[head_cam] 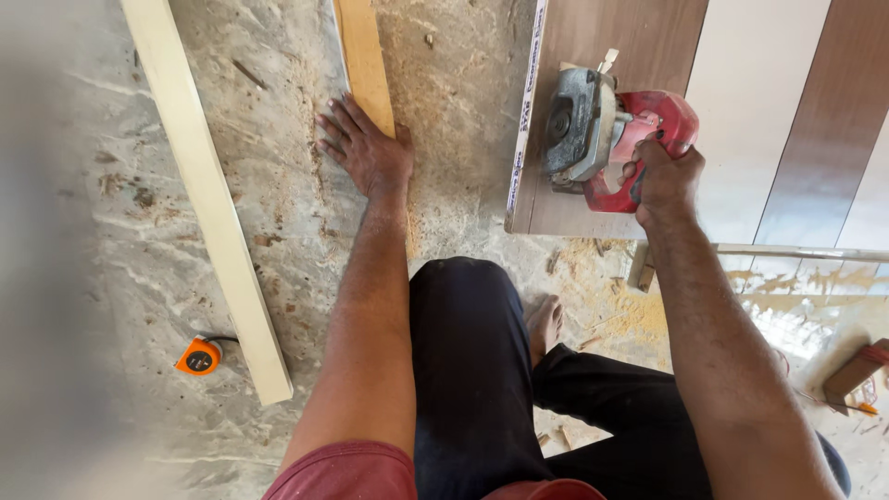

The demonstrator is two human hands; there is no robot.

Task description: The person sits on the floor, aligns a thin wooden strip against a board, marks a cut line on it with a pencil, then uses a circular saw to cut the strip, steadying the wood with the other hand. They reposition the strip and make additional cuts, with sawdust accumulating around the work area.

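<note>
1. The right hand [669,178] is closed around the handle of a red and grey circular saw [607,148]. The saw rests on a brown laminated board [602,37] at the far right, close to the board's left edge.
2. The left hand [366,148] lies flat and open on the stone floor [139,278], holding nothing. Its thumb side touches the near end of a narrow wooden strip [363,56], which runs away toward the far side.
3. A longer pale wooden strip [208,194] lies on the left, well apart from the saw. An orange tape measure [199,356] sits just beside its near end.
4. Sawdust [630,306] covers the floor near the board, so I judge some cutting is already done.
5. The saw is not on either strip, and I cannot tell whether its blade turns.
</note>
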